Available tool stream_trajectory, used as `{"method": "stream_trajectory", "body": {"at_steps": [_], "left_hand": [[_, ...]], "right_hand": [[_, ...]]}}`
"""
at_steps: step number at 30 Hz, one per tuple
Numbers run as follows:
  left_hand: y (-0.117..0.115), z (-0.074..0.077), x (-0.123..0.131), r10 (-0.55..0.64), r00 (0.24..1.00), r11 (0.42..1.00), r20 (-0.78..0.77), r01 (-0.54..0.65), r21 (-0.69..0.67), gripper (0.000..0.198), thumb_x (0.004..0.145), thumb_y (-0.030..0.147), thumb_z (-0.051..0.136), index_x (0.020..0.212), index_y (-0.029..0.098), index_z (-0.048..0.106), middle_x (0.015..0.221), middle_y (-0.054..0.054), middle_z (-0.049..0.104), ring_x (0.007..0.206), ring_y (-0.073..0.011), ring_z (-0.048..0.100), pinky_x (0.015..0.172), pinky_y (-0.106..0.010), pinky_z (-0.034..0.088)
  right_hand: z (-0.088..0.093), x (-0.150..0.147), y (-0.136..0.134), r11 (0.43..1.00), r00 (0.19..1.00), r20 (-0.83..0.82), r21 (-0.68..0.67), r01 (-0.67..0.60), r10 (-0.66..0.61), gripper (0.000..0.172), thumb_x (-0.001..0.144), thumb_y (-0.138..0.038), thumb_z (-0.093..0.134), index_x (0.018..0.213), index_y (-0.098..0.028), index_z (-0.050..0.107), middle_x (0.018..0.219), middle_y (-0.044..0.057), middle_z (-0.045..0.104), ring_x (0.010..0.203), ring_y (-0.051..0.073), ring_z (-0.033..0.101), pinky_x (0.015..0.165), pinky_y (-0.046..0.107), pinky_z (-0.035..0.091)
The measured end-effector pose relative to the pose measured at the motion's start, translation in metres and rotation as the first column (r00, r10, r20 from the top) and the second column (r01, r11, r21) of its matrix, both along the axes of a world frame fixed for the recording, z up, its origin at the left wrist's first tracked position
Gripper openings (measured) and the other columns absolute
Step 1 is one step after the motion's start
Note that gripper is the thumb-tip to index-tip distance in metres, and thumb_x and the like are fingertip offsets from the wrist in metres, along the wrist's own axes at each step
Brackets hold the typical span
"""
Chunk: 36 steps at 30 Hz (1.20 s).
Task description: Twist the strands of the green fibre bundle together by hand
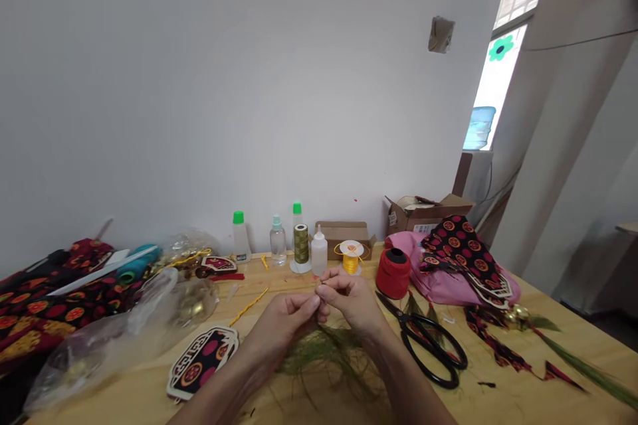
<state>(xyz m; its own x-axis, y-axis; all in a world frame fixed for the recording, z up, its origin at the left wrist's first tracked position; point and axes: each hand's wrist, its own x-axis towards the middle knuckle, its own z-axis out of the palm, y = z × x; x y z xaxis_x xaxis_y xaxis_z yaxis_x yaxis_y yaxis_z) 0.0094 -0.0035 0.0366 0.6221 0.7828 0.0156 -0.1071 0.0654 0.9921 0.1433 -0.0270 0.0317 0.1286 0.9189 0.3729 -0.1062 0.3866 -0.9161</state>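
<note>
My left hand [289, 316] and my right hand [351, 297] meet over the middle of the wooden table [523, 385], fingertips pinched together on something very small that I cannot make out. Thin green feather-like strands [329, 355] spread under and between both wrists. A patterned black, red and pink fabric patch [202, 358] lies to the left of my left forearm. Black scissors [428, 342] lie just right of my right wrist.
Along the wall stand green-capped bottles [240, 236], a spray bottle [278, 240], a green thread cone [300, 245], a white bottle [319, 251], a yellow cord spool [351, 256] and a red spool [393, 272]. Clear plastic bags [114, 339] and patterned cloth [34, 312] crowd the left; pink cloth [438, 282] and boxes [423, 212] the right.
</note>
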Motion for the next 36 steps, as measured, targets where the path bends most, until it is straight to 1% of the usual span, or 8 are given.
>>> {"method": "stream_trajectory", "body": {"at_steps": [8, 15, 19, 22, 24, 29, 33, 36], "left_hand": [[0.01, -0.004, -0.013, 0.066, 0.993, 0.99, -0.099, -0.053, 0.13, 0.024, 0.066, 0.032, 0.059, 0.05, 0.016, 0.064, 0.05, 0.001, 0.058, 0.055, -0.0138, 0.046, 0.059, -0.024, 0.034], [0.01, -0.013, -0.016, 0.368, 0.928, 0.888, 0.064, -0.371, 0.272, 0.008, 0.06, 0.023, 0.065, 0.065, 0.02, 0.07, 0.084, -0.003, 0.062, 0.09, -0.0192, 0.051, 0.083, -0.027, 0.035], [0.011, -0.012, -0.02, 0.452, 0.863, 0.888, 0.226, -0.459, -0.026, 0.003, 0.058, 0.016, 0.068, 0.061, 0.016, 0.069, 0.09, -0.003, 0.061, 0.095, -0.0153, 0.049, 0.082, -0.02, 0.036], [0.018, -0.01, -0.026, 0.455, 0.764, 0.87, 0.457, -0.274, -0.409, 0.007, 0.065, 0.006, 0.061, 0.064, 0.011, 0.065, 0.079, -0.005, 0.064, 0.085, -0.0132, 0.056, 0.076, -0.02, 0.044], [0.022, -0.007, -0.032, 0.445, 0.694, 0.852, 0.566, -0.132, -0.507, 0.016, 0.072, 0.002, 0.05, 0.066, 0.011, 0.062, 0.066, -0.003, 0.063, 0.068, -0.0107, 0.059, 0.066, -0.022, 0.049], [0.028, 0.007, -0.059, 0.345, 0.589, 0.87, 0.731, 0.092, -0.485, 0.032, 0.084, 0.005, 0.025, 0.068, 0.014, 0.052, 0.045, 0.007, 0.045, 0.032, -0.0017, 0.038, 0.03, -0.009, 0.032], [0.032, 0.017, -0.086, 0.304, 0.346, 0.812, 0.888, 0.394, -0.431, 0.031, 0.087, 0.016, 0.019, 0.076, 0.018, 0.048, 0.048, 0.005, 0.049, 0.033, -0.0059, 0.04, 0.029, -0.014, 0.03], [0.035, 0.017, -0.089, 0.301, 0.35, 0.748, 0.887, 0.49, -0.448, 0.03, 0.087, 0.016, 0.018, 0.076, 0.019, 0.046, 0.049, 0.005, 0.05, 0.033, -0.0061, 0.039, 0.029, -0.015, 0.028]], "right_hand": [[-0.011, -0.008, 0.003, 0.994, 0.996, -0.023, -0.065, -0.087, 0.086, 0.019, 0.062, -0.035, 0.066, 0.06, -0.016, 0.067, 0.062, -0.001, 0.054, 0.062, 0.012, 0.048, 0.065, 0.025, 0.039], [-0.011, -0.026, 0.0, 0.965, 0.966, -0.035, -0.044, -0.257, 0.255, 0.042, 0.07, -0.039, 0.059, 0.108, -0.02, 0.056, 0.101, 0.005, 0.058, 0.093, 0.016, 0.05, 0.083, 0.029, 0.035], [-0.015, -0.03, -0.004, 0.944, 0.942, 0.087, -0.1, -0.316, 0.324, 0.032, 0.072, -0.042, 0.056, 0.089, -0.018, 0.066, 0.071, 0.0, 0.06, 0.057, 0.009, 0.047, 0.059, 0.022, 0.038], [-0.022, -0.029, -0.005, 0.934, 0.926, 0.167, -0.182, -0.308, 0.338, 0.031, 0.072, -0.041, 0.056, 0.064, -0.014, 0.069, 0.05, -0.003, 0.053, 0.042, 0.006, 0.034, 0.045, 0.02, 0.028], [-0.025, -0.027, -0.005, 0.935, 0.926, 0.182, -0.196, -0.297, 0.332, 0.03, 0.07, -0.039, 0.059, 0.059, -0.013, 0.069, 0.047, -0.002, 0.052, 0.041, 0.005, 0.034, 0.043, 0.019, 0.025], [-0.022, -0.013, -0.002, 0.955, 0.944, 0.221, -0.224, -0.196, 0.246, 0.034, 0.059, -0.045, 0.065, 0.067, -0.012, 0.07, 0.047, 0.0, 0.056, 0.041, 0.006, 0.039, 0.042, 0.019, 0.031], [-0.01, 0.014, 0.001, 0.987, 0.966, 0.258, -0.155, 0.05, -0.008, 0.044, 0.061, -0.053, 0.058, 0.074, -0.012, 0.069, 0.05, -0.001, 0.056, 0.045, 0.007, 0.042, 0.048, 0.02, 0.034], [0.0, 0.037, -0.008, 0.974, 0.929, 0.345, -0.123, 0.19, -0.137, 0.039, 0.066, -0.048, 0.055, 0.079, -0.014, 0.068, 0.055, -0.001, 0.057, 0.049, 0.008, 0.043, 0.05, 0.021, 0.034]]}}
